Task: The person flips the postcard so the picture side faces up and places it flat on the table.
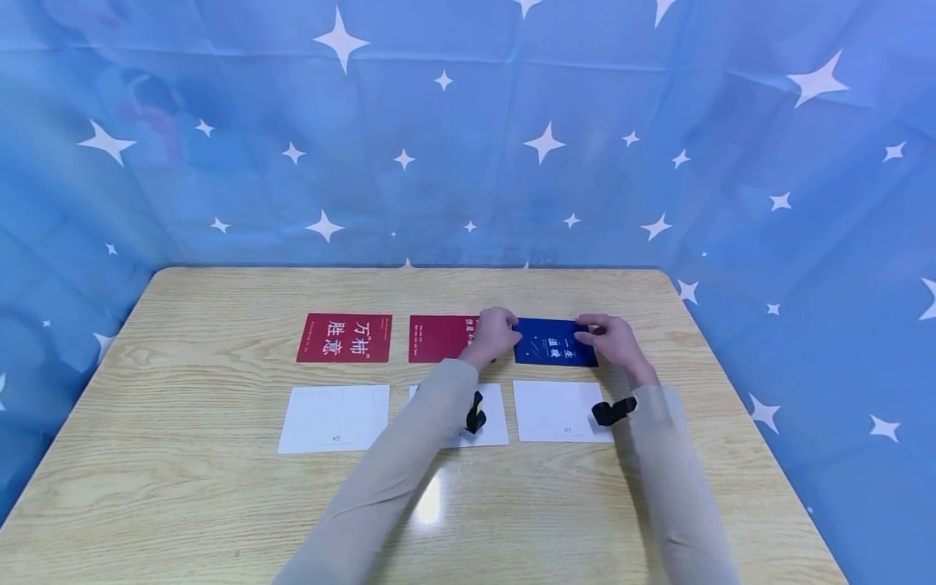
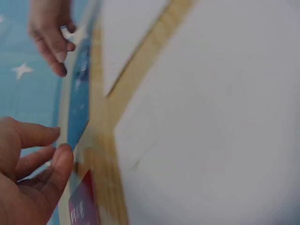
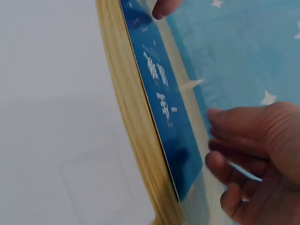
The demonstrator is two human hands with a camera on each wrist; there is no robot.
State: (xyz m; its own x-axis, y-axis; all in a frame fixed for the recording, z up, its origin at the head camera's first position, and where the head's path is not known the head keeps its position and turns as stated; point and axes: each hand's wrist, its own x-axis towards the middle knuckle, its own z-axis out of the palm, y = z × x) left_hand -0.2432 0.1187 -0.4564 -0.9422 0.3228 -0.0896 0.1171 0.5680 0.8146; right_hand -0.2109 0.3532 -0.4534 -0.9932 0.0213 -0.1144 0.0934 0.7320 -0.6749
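A blue postcard with white lettering lies flat at the right end of the back row, its text turned sideways. My left hand is at its left edge, overlapping the right part of a red postcard. At the blue card's right edge is my right hand. In the left wrist view, the left hand has loosely bent fingers, thumb and fingertips apart, beside the blue card. Seen from the right wrist, the right hand's fingers are relaxed beside the card, with nothing between them.
Another red postcard lies at the back left. Three white postcards form the front row: a left one, a middle one partly under the left sleeve, and a right one. A star-patterned blue curtain hangs behind the wooden table.
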